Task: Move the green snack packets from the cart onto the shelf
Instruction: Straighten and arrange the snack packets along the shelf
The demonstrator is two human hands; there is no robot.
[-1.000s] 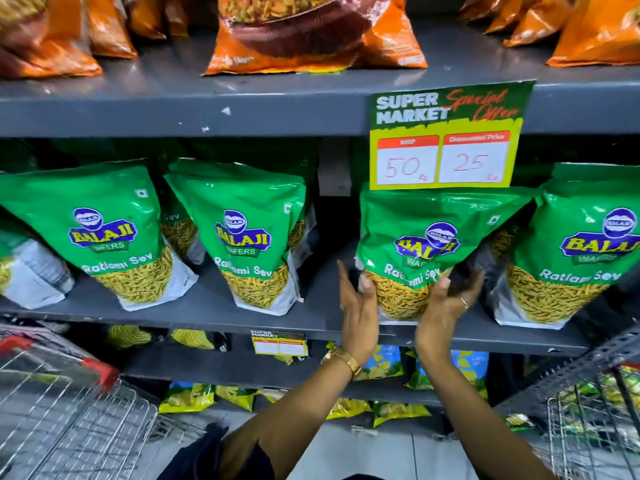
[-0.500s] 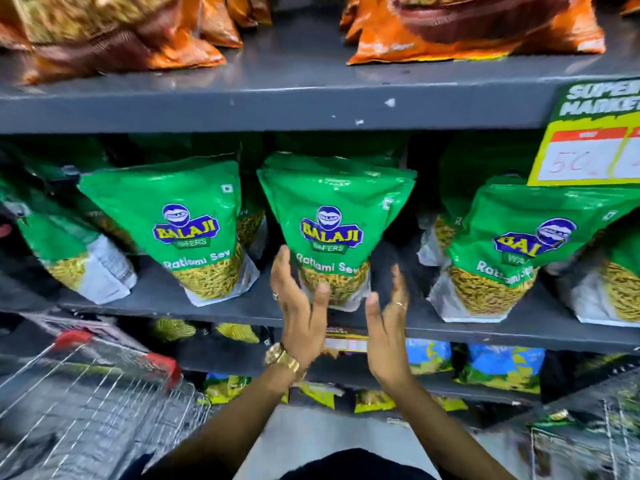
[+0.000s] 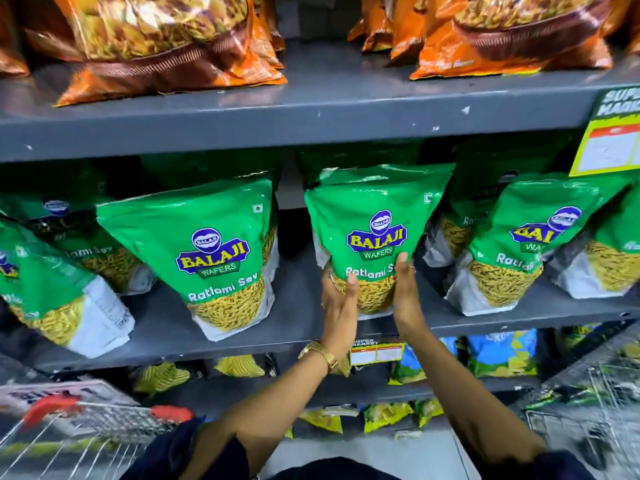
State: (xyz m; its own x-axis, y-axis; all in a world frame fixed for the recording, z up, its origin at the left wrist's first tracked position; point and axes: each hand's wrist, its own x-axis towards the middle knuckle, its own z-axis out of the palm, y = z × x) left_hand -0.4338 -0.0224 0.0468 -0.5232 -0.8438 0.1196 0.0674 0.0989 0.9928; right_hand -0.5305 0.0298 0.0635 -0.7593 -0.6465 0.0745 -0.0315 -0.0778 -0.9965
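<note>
In the head view, your left hand (image 3: pixel 341 301) and right hand (image 3: pixel 403 291) press flat on both sides of one green packet (image 3: pixel 372 230). No fingers curl around it; the palms squeeze it, probably to set it upright and facing forward. The packet stands on the middle shelf (image 3: pixel 298 327), between other green ones. The cart (image 3: pixel 86 431) at the lower left is blurred, so you cannot tell what is left inside. The packet's bottom edge is hidden behind your hands.

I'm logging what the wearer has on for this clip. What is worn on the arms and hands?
The left hand has a gold watch at its wrist. The right hand wears a thin ring. Both forearms are bare, with dark navy sleeves pushed up near the elbows.
</note>
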